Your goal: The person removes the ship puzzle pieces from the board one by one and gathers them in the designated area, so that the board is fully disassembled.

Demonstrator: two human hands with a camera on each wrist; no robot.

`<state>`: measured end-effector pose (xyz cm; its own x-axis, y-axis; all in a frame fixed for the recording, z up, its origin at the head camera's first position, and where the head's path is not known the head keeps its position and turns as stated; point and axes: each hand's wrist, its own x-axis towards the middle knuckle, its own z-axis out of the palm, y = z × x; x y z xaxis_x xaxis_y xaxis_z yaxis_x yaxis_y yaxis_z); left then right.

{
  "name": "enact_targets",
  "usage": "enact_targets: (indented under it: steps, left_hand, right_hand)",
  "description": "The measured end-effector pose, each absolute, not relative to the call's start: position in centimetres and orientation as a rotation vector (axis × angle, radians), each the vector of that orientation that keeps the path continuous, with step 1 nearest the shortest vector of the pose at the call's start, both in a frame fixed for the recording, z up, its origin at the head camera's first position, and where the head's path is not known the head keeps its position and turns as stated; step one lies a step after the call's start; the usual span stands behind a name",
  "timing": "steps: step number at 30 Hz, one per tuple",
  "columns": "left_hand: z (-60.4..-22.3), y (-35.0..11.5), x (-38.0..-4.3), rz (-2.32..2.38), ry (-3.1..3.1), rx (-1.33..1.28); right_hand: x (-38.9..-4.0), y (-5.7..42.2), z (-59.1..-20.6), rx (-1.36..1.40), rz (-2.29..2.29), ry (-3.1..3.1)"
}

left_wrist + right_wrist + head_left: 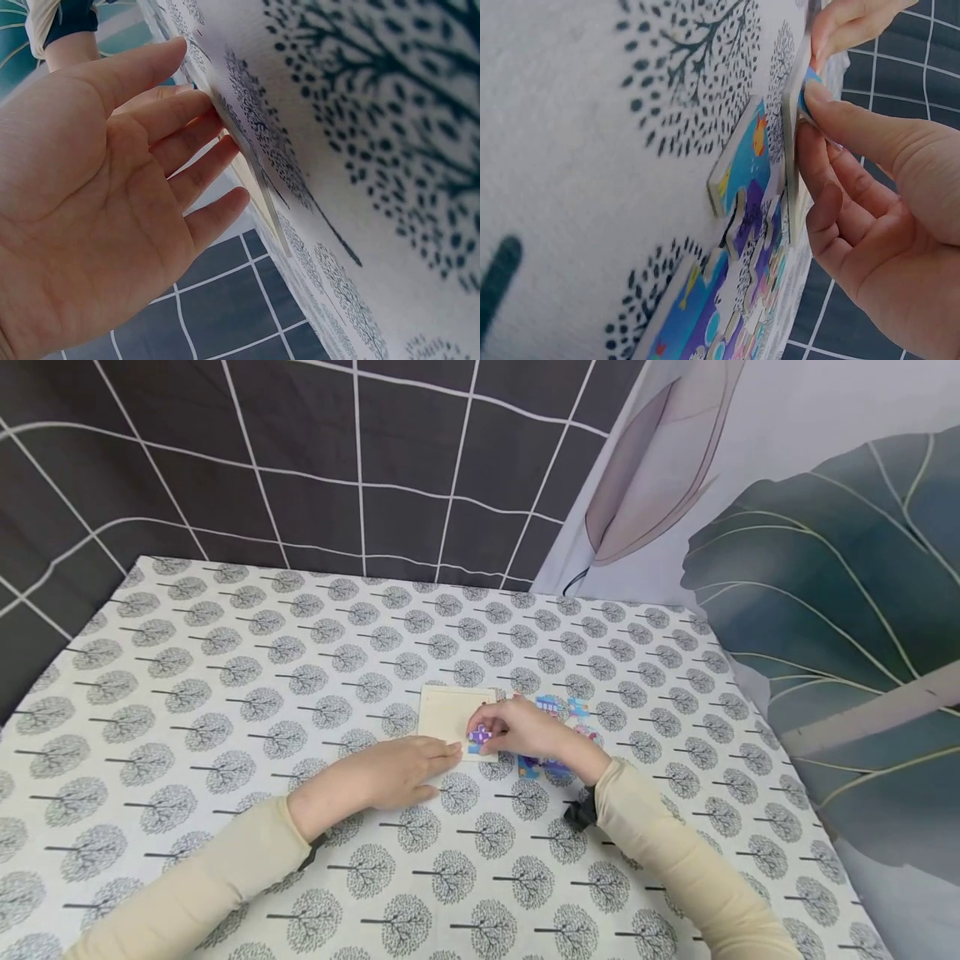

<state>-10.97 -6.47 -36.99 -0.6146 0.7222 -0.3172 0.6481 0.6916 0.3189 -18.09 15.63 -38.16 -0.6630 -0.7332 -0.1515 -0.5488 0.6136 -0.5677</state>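
Observation:
A shallow cream puzzle tray (444, 708) lies on the cloth-covered table. My right hand (517, 728) pinches a purple and blue jigsaw piece (481, 737) between thumb and fingers, over the tray's near right part. In the right wrist view, the thumb covers much of that piece, and its blue edge (808, 88) shows beside the tray. My left hand (400, 771) lies at the tray's near left edge, fingertips touching it. Seen in the left wrist view, the left fingers (217, 217) are loosely extended against the tray's rim and hold nothing.
Several loose jigsaw pieces (557, 768) lie right of the tray, partly hidden under the right wrist. Blue and purple ones (744, 161) show in the right wrist view. A tree-print cloth (300, 693) covers the table. Dark grid fabric (300, 460) hangs behind.

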Motion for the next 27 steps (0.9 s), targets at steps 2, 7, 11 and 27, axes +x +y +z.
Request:
enact_targets:
  steps: [2, 7, 11, 27]
  left_hand:
    - [-37.0, -6.5, -11.0, 0.236, 2.479, 1.074]
    - [-36.8, -6.4, -11.0, 0.242, 2.478, 1.075]
    - [-36.7, -6.4, -10.9, 0.246, 2.475, 1.061]
    - [-36.8, -6.4, -10.9, 0.261, 2.473, 1.043]
  right_hand:
    - [-18.0, 15.7, -38.1, -1.044, -0.678, 2.482]
    - [-17.9, 15.9, -38.2, -1.061, -0.728, 2.464]
    - [-17.8, 16.3, -38.1, -1.053, -0.778, 2.444]
    - [-17.3, 18.5, -37.4, -1.017, -0.802, 2.488]
